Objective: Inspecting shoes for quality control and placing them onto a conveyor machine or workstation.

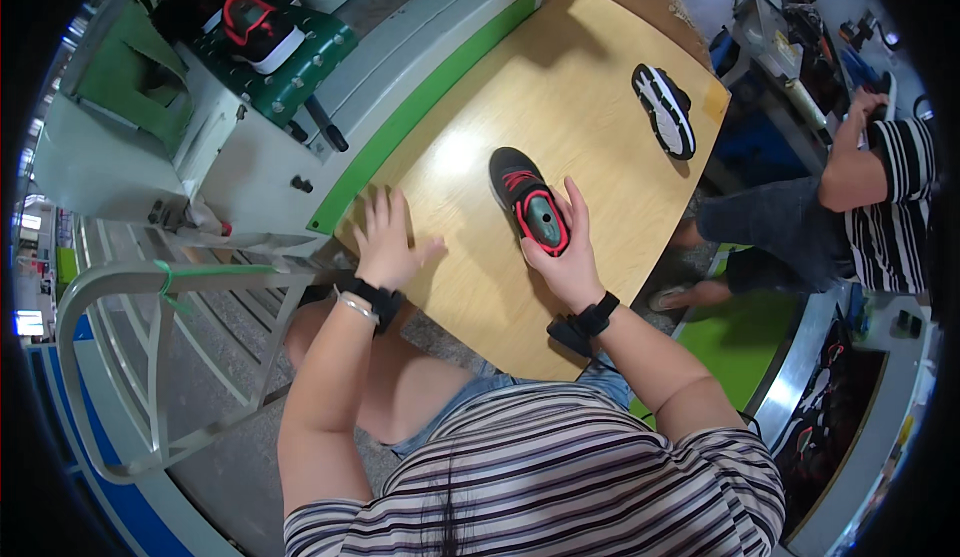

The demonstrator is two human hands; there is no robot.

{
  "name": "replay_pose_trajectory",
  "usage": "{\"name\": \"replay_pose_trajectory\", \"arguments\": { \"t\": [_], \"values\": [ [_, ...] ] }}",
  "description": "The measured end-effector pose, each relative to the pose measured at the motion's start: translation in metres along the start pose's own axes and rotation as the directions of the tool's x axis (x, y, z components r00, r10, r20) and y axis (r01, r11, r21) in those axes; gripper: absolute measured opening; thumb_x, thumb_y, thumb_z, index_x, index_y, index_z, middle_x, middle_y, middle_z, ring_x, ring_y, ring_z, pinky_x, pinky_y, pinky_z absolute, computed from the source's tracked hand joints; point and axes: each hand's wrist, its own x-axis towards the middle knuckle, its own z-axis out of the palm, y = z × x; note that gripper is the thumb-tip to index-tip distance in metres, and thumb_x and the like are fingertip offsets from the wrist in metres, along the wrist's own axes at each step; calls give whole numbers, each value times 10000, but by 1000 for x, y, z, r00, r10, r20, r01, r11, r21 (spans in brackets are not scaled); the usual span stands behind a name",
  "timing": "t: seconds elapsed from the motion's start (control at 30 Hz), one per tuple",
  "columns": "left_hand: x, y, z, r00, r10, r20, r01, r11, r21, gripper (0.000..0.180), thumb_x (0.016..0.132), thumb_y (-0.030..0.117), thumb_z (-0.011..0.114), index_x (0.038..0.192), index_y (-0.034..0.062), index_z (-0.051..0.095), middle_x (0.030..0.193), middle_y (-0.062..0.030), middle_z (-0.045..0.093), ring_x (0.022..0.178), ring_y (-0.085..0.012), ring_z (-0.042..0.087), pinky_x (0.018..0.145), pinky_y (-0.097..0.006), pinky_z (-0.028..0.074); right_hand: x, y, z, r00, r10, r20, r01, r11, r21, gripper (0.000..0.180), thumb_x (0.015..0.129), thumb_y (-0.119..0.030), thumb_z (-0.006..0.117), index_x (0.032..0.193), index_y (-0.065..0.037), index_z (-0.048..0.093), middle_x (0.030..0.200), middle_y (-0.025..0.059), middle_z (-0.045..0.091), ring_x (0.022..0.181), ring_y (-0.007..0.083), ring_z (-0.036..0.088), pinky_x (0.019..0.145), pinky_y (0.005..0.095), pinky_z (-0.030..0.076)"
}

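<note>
Black low-top shoe w/ red laces & red collar lining [516, 179] sits sole-down on the table, toe pointing up & a bit L, heel toward the person. Grey-green insert w/ a dark round spot [545, 219] fills its opening.

R hand [570, 262] grasps the shoe at the heel end: thumb on the L side of the heel, fingers along the R side. So the shoe's heel lies within the R hand, its toe out beyond the fingertips.

L hand [388, 242] is empty, fingers spread, at the table's L edge; shoe is to its R, well apart, no contact. Black strap on each wrist, plus a pale bracelet on the L one.

Table = pale wood-look top [470, 297]. Near its far R corner, a 2nd shoe w/ white-and-black sole [664, 112] lies on its side, sole facing the person.

Upper L: grey-white machine w/ green studded belt [305, 72], carrying a black-and-red shoe w/ white sole [262, 37]. Lower L: pale metal-tube rack [150, 357]. Far R: co-worker in b/w striped top [890, 227].
</note>
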Motion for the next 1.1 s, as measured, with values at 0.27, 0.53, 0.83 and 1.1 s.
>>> {"name": "replay_pose_trajectory", "arguments": {
  "t": [0.27, 0.53, 0.83, 1.1],
  "values": [
    [-9, -4, 21, 993, 26, 114, -32, 998, 49, 1345, 740, 726, 728, 1624, 29, -10, 1668, -301, -72, 1539, -490, -91, 1160, -731, 20, 110, -80, 8, 990, -128, 65, 121, 987, 104, 961, 848, -57, 742, 1608, -121, 157, 1430, 226, 504, 1300, 273, 549, 1096, 393, 433],
    [-9, -4, 22, 988, -10, 153, 0, 998, 67, 1335, 752, 768, 684, 1629, 44, -14, 1671, -292, -83, 1539, -493, -89, 1152, -746, 32, 366, -199, 111, 706, -708, 15, 704, 699, -127, 626, 862, -224, 796, 1358, -62, 450, 1201, 160, 677, 1047, 241, 678, 927, 340, 527],
    [-10, -12, 28, 991, 12, 136, -12, 1000, -3, 1329, 738, 756, 706, 1633, 56, 16, 1672, -287, -74, 1542, -488, -81, 1150, -737, 14, 406, -148, 177, 585, -808, 69, 704, 465, -537, 562, 907, -87, 633, 1456, -100, 515, 1383, 206, 579, 1256, 419, 535, 1106, 472, 396],
    [0, -12, 39, 972, -58, 230, -5, 965, 263, 1276, 769, 787, 646, 1612, -14, 119, 1673, -292, -50, 1518, -544, -68, 1152, -748, 33, 177, -61, 201, 724, -612, 319, 688, 605, -400, 249, 842, -249, 718, 1014, -69, 707, 903, 148, 667, 941, 364, 615, 864, 478, 463]
  ]
}}
